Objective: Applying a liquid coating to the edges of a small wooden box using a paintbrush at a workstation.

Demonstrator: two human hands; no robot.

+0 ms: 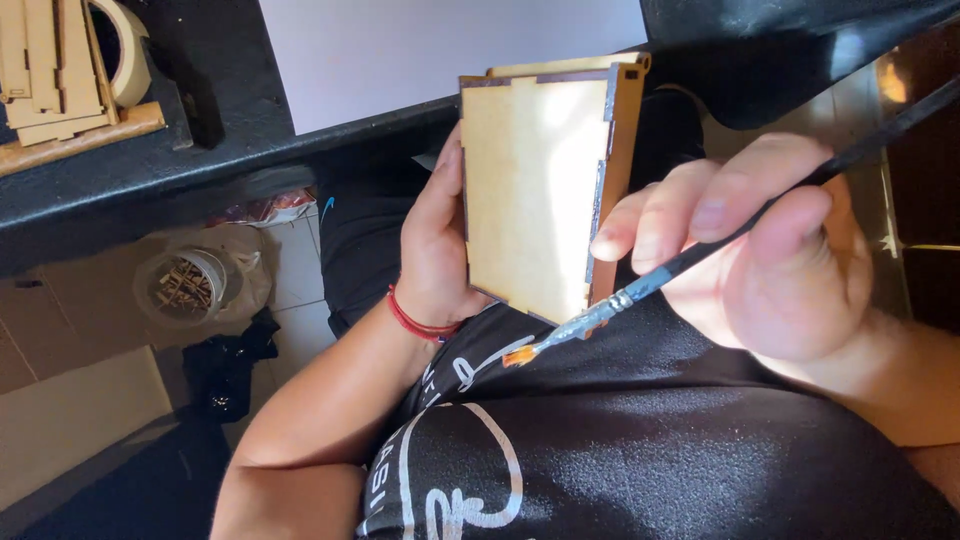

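- Holding entry: left hand (pixel 437 250) wraps the rear and left edge of a small wooden box (pixel 530 190), fingers hidden behind the panel, thumb side along the left edge. Grip closed on the box. A red cord bracelet (pixel 415 322) sits at the wrist.
- Wooden box: pale, flat-panelled, upright and slightly tilted, raised over the lap at centre frame. Notched joints show along its top and left edges; the right side wall is coated orange-brown; dark lines mark the seams.
- Right hand (pixel 770 250): fingers pinched around a thin black paintbrush (pixel 690 260), held like a pen. Clenched on the handle.
- Paintbrush: handle runs from upper right down to lower left; metal ferrule and an orange-loaded tip (pixel 518 354) lie just below the box's lower right corner, apart from the wood, over the black shirt (pixel 640 450).
- Open room: a gap lies between the brush tip and the box's bottom edge; the box's left side is close to the dark desk edge (pixel 200 165) above it.
- Desk top, upper left: stacked pale wooden cut pieces (pixel 50 65) beside a roll of cream tape (pixel 125 50).
- Below the desk, left: a round clear container (pixel 185 285) wrapped in plastic, holding small wooden sticks, on a pale tiled floor (pixel 290 265).
- Shirt: black with white printed line-work, lower centre.
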